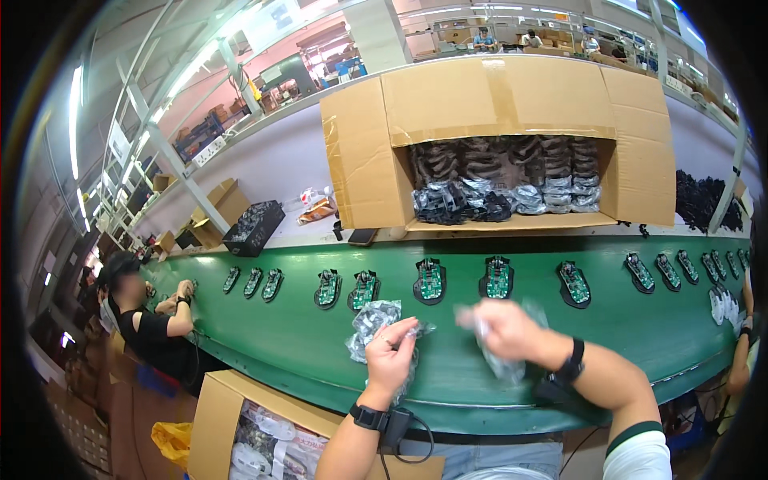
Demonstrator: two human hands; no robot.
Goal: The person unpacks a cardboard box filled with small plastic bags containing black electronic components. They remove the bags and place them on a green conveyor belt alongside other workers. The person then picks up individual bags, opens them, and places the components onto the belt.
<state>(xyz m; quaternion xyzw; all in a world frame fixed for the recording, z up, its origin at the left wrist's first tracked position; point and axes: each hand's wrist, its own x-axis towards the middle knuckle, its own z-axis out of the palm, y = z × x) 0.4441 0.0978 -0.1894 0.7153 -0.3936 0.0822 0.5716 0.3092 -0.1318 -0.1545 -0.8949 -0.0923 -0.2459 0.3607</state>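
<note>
My left hand [390, 358] is closed, fingertips pinched, on a crinkled clear plastic bag [370, 322] with greyish contents I cannot make out. My right hand [510, 330], smeared by motion, is curled round another clear plastic bag [506, 366] that hangs below the fist. Both hands are above the green work surface, apart from each other. Just beyond them lies a row of green circuit boards on dark, mouse-shaped bases, among them one board [430, 282] and another board [497, 278].
A large open carton [500, 100] of bagged dark parts faces me beyond the green surface [320, 352]. A black bin [254, 228] stands at the far left. Near my left forearm is a lower carton [214, 424] of plastic-wrapped items. A person [144, 320] works at the left.
</note>
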